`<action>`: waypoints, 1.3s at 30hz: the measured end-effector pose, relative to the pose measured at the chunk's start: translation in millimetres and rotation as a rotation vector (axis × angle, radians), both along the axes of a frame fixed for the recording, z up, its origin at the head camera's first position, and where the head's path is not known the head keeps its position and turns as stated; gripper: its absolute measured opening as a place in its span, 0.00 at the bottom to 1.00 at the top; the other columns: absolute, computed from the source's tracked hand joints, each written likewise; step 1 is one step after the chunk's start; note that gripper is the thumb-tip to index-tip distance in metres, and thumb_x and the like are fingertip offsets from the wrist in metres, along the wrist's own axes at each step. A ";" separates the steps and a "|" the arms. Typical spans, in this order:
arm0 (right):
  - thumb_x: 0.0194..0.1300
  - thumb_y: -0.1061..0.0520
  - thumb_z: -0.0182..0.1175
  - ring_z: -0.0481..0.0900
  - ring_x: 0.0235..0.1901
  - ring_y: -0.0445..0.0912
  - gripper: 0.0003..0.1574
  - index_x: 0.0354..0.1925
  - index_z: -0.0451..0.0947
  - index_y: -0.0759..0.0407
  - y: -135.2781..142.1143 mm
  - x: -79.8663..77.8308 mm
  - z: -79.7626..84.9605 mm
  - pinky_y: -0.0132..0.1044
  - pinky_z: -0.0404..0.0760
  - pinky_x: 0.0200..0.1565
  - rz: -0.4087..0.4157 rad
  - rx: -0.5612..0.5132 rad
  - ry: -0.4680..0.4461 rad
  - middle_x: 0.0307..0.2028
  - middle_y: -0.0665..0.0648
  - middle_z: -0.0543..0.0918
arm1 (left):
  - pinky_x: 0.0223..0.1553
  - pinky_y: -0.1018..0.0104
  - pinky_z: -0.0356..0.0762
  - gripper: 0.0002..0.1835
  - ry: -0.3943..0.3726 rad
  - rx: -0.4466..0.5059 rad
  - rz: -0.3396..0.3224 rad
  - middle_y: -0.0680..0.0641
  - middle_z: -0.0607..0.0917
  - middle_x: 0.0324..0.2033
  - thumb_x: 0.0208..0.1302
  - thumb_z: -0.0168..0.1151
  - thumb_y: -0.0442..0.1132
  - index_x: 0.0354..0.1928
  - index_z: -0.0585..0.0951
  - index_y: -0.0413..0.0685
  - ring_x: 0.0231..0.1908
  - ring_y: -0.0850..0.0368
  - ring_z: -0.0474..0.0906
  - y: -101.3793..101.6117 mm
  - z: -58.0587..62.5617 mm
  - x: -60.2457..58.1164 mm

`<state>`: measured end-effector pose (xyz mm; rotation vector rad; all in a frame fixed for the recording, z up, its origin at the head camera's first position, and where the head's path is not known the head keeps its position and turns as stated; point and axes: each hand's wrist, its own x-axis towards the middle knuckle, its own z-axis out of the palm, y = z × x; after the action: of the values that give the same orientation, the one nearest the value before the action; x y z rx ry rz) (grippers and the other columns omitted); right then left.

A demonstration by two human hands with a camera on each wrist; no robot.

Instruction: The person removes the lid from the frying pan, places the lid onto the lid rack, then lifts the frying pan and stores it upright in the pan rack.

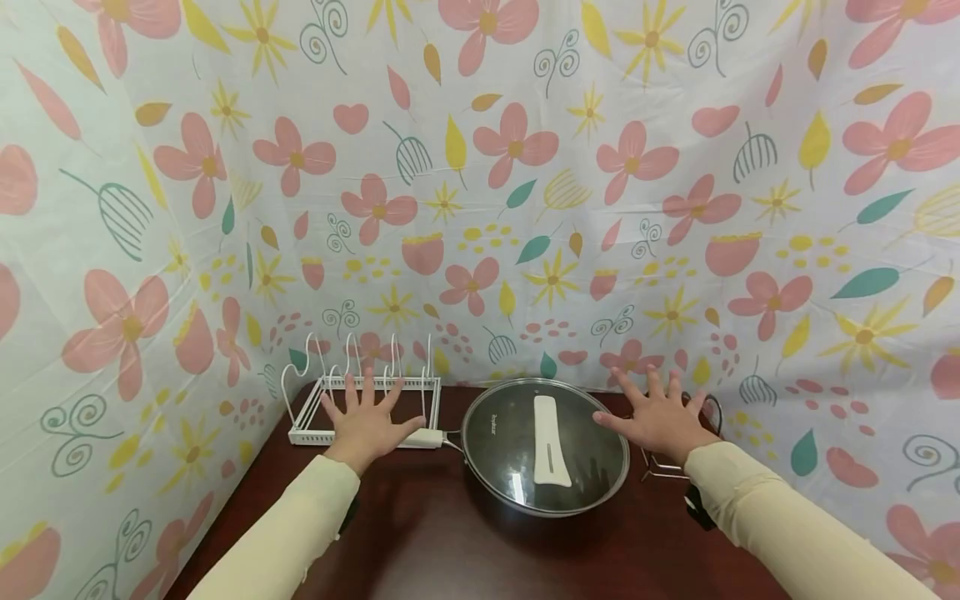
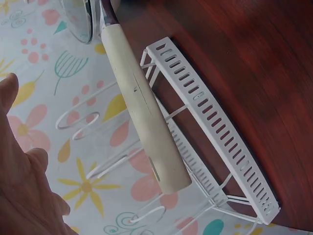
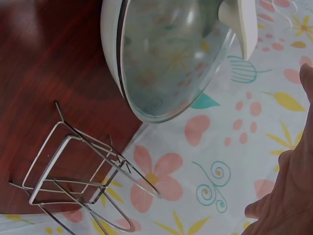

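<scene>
My left hand [image 1: 369, 427] is held out with spread, straight fingers above the cream pan handle [image 2: 142, 112] and a white wire rack [image 1: 311, 435]. On the right, my other hand [image 1: 660, 421] is also spread wide, over the right side of the pan's glass lid [image 1: 502, 450]. Neither hand holds anything. The lid covers a pan [image 3: 111, 44] in the middle of the table and carries a long cream lid handle [image 1: 551, 442]. Beyond the pan handle, the white rack shows its slotted side rail and upright wire loops in the left wrist view.
A metal wire stand [image 3: 73, 166] is to the right of the pan, partly hidden behind my right hand in the head view. Everything rests on a dark reddish wooden table [image 1: 435, 542]. A flower-print cloth [image 1: 480, 208] hangs at the back and sides.
</scene>
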<state>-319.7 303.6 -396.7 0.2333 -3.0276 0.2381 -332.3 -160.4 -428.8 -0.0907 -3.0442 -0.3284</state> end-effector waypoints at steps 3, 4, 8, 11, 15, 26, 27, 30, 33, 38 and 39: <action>0.62 0.14 0.44 0.29 0.69 0.85 0.64 0.81 0.46 0.48 -1.4 -1.4 -0.3 0.87 0.25 0.53 -0.003 -0.004 -0.007 0.75 0.81 0.39 | 0.61 0.22 0.14 0.51 0.012 -0.004 0.003 0.37 0.36 0.79 0.59 0.43 0.83 0.80 0.53 0.69 0.75 0.30 0.22 3.5 -0.9 -1.4; 0.62 0.14 0.44 0.29 0.69 0.85 0.64 0.81 0.46 0.49 -1.9 -1.7 -0.2 0.87 0.26 0.53 -0.005 -0.005 -0.007 0.75 0.81 0.39 | 0.61 0.22 0.13 0.51 0.022 -0.010 0.004 0.37 0.37 0.79 0.59 0.43 0.83 0.80 0.53 0.70 0.75 0.30 0.22 5.2 -1.3 -2.4; 0.62 0.14 0.44 0.30 0.70 0.84 0.65 0.81 0.46 0.49 -4.7 -2.5 1.3 0.87 0.27 0.53 -0.011 -0.016 -0.005 0.75 0.79 0.39 | 0.64 0.24 0.18 0.48 0.122 -0.018 -0.020 0.35 0.47 0.78 0.61 0.47 0.80 0.79 0.55 0.71 0.76 0.30 0.30 14.4 -5.8 -8.6; 0.62 0.14 0.45 0.32 0.70 0.84 0.65 0.81 0.46 0.49 -6.9 -1.6 1.6 0.87 0.28 0.54 -0.007 -0.032 -0.002 0.75 0.80 0.39 | 0.69 0.25 0.30 0.44 0.229 -0.033 -0.059 0.33 0.59 0.75 0.64 0.52 0.76 0.77 0.63 0.66 0.75 0.27 0.44 22.6 -12.9 -13.6; 0.63 0.16 0.47 0.33 0.70 0.84 0.63 0.81 0.46 0.49 -10.3 -0.1 1.4 0.87 0.30 0.54 -0.005 -0.037 0.005 0.75 0.81 0.40 | 0.70 0.32 0.48 0.39 0.343 -0.093 -0.112 0.35 0.70 0.65 0.65 0.56 0.71 0.72 0.71 0.60 0.66 0.31 0.63 32.9 -27.0 -19.5; 0.64 0.18 0.49 0.30 0.71 0.81 0.62 0.81 0.45 0.51 -15.4 -4.7 -10.5 0.86 0.28 0.55 -0.009 -0.053 -0.005 0.75 0.81 0.39 | 0.68 0.34 0.54 0.36 0.307 -0.131 -0.077 0.38 0.74 0.57 0.64 0.59 0.71 0.66 0.76 0.59 0.60 0.34 0.67 44.7 -67.3 -23.6; 0.65 0.19 0.49 0.30 0.71 0.81 0.62 0.81 0.45 0.50 -16.0 -5.0 -11.2 0.86 0.28 0.55 -0.009 -0.059 -0.005 0.75 0.81 0.39 | 0.68 0.34 0.55 0.36 0.302 -0.129 -0.075 0.38 0.74 0.57 0.63 0.59 0.71 0.66 0.76 0.59 0.60 0.34 0.67 44.5 -70.7 -24.8; 0.64 0.18 0.48 0.30 0.71 0.81 0.63 0.81 0.44 0.49 -17.6 -5.9 -13.9 0.86 0.28 0.55 -0.014 -0.067 -0.005 0.74 0.81 0.39 | 0.69 0.33 0.53 0.37 0.265 -0.128 -0.077 0.38 0.74 0.58 0.64 0.57 0.71 0.68 0.75 0.59 0.61 0.34 0.66 43.4 -79.7 -29.6; 0.64 0.17 0.47 0.30 0.71 0.82 0.63 0.81 0.44 0.49 -20.2 -7.3 -16.8 0.87 0.29 0.55 -0.009 -0.082 -0.007 0.75 0.81 0.39 | 0.69 0.33 0.51 0.38 0.216 -0.158 -0.074 0.39 0.74 0.59 0.65 0.54 0.73 0.69 0.74 0.60 0.63 0.34 0.66 39.9 -85.9 -32.8; 0.65 0.18 0.49 0.31 0.72 0.81 0.62 0.81 0.45 0.49 -26.5 -10.5 -21.2 0.87 0.32 0.55 0.003 -0.111 -0.003 0.75 0.79 0.39 | 0.70 0.32 0.49 0.37 0.182 -0.177 -0.051 0.39 0.75 0.59 0.65 0.53 0.73 0.68 0.75 0.60 0.64 0.35 0.66 32.2 -91.5 -34.3; 0.65 0.19 0.49 0.31 0.72 0.81 0.62 0.81 0.44 0.49 -27.7 -10.8 -22.2 0.87 0.32 0.55 0.003 -0.112 -0.003 0.75 0.79 0.38 | 0.70 0.31 0.49 0.37 0.175 -0.172 -0.049 0.38 0.75 0.59 0.66 0.53 0.73 0.68 0.75 0.59 0.64 0.35 0.66 30.9 -92.6 -34.5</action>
<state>-330.5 275.9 -418.8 0.2286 -3.0050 0.4068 -366.8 -129.5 -521.3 -0.1934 -2.8937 -0.0566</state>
